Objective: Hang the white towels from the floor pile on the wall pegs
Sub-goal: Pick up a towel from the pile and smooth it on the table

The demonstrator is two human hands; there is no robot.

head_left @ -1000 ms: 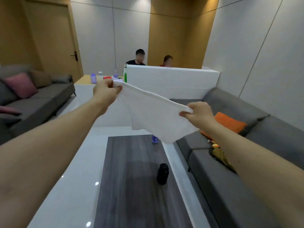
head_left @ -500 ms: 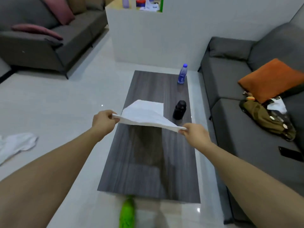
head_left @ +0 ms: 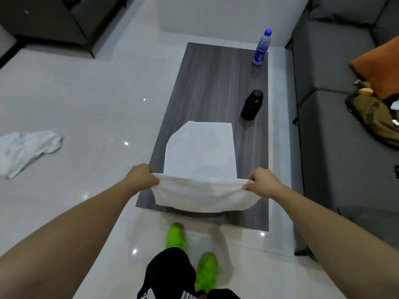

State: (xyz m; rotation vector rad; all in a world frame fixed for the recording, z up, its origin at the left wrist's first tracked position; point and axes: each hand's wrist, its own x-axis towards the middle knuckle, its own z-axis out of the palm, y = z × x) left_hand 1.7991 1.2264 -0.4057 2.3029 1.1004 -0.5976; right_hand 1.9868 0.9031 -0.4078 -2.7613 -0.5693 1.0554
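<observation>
Towel [head_left: 200,152] — far half flat on table [head_left: 216,83] (near edge lifted), corners pinched by left hand [head_left: 141,179] and right hand [head_left: 262,183].

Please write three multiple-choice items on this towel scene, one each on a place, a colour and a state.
1. Where does the far part of the held white towel lie?
A. on the dark wooden table
B. on the grey sofa
C. on a wall peg

2. What colour is the cap of the water bottle?
A. red
B. blue
C. white

3. How is the towel's near edge held?
A. by one hand alone
B. lying free
C. pinched by the left hand and the right hand

Answers: 1 A, the cloth spreads flat on the tabletop; 2 B, the cap shows blue; 3 C, each hand grips one end of the edge.
</observation>
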